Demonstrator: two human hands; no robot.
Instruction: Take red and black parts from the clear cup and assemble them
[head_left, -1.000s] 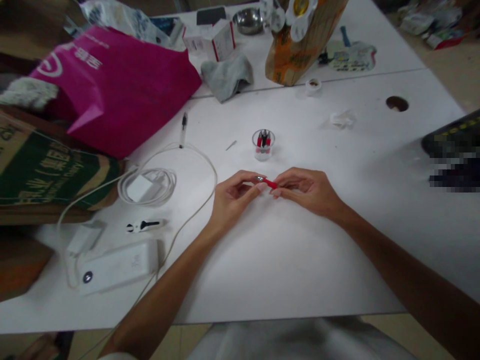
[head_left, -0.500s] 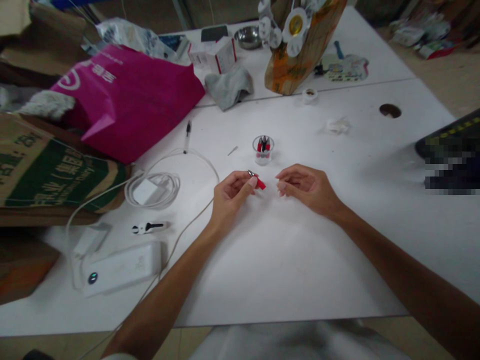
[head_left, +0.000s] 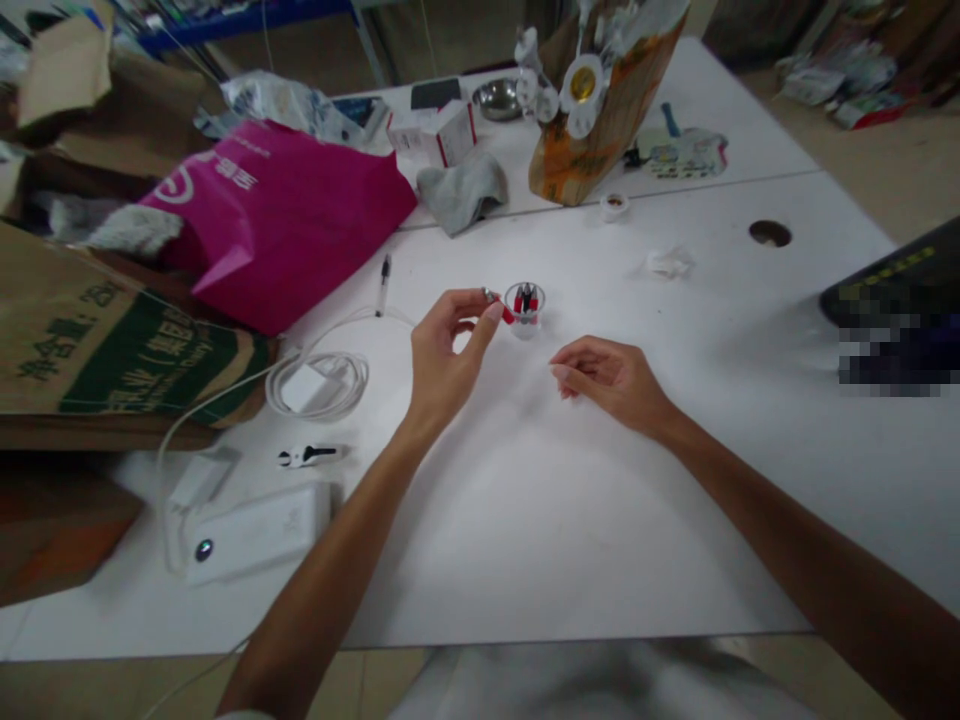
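Note:
My left hand (head_left: 450,345) pinches a small red crocodile clip (head_left: 506,312) with a metal end between thumb and fingertips. It is held at the left side of a small clear cup (head_left: 526,331); whether clip and cup touch, I cannot tell. Several red and black clips (head_left: 526,298) with metal tips stand upright inside the cup. My right hand (head_left: 607,375) is to the right and nearer to me, just above the white table (head_left: 570,540). Its fingers are curled, thumb against forefinger, and nothing shows between them.
On the left lie a pen (head_left: 383,285), a coiled white cable (head_left: 319,385), a small white-and-black tool (head_left: 307,456) and a power bank (head_left: 259,532). A magenta bag (head_left: 292,215) stands behind them. Farther back are a grey cloth (head_left: 465,190) and a tape roll (head_left: 614,206).
My left hand has moved forward with the red clip, up beside the cup. My right hand has stayed nearly in place, its thumb and forefinger closer together. The view has shifted slightly.

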